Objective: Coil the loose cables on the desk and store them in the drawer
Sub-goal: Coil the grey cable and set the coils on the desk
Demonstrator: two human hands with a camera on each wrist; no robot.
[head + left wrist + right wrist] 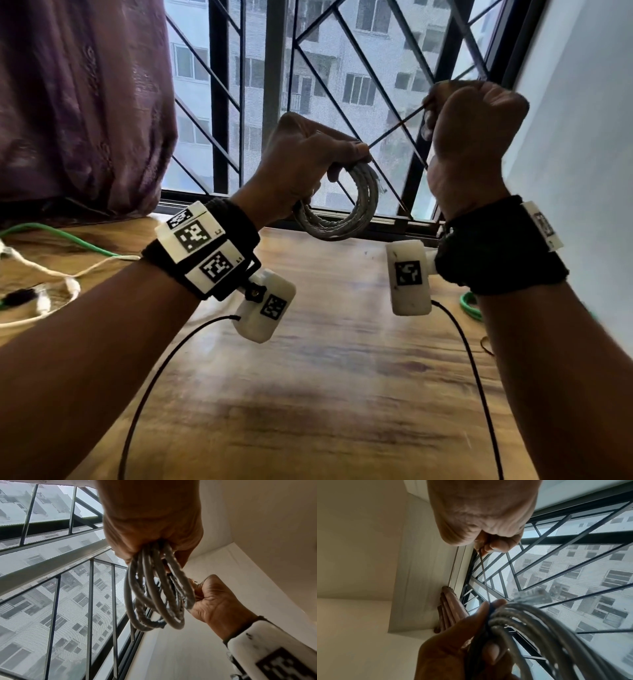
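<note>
A grey cable coil (346,209) of several loops hangs from my left hand (308,161), raised in front of the window. The fingers grip the top of the coil (154,588). A clear plug (532,595) sticks out beside the loops (539,628). A thin dark tie (397,128) runs taut from the left thumb up to my right hand (472,120), which pinches its end (482,561) in a closed fist. Both hands are well above the wooden desk (325,377). No drawer is in view.
A green cable (68,236) and a white cable (51,270) with a black plug (19,296) lie loose at the desk's left. More green cable (471,305) shows behind my right wrist. A purple curtain (82,102) hangs at the left, a white wall (582,137) at the right.
</note>
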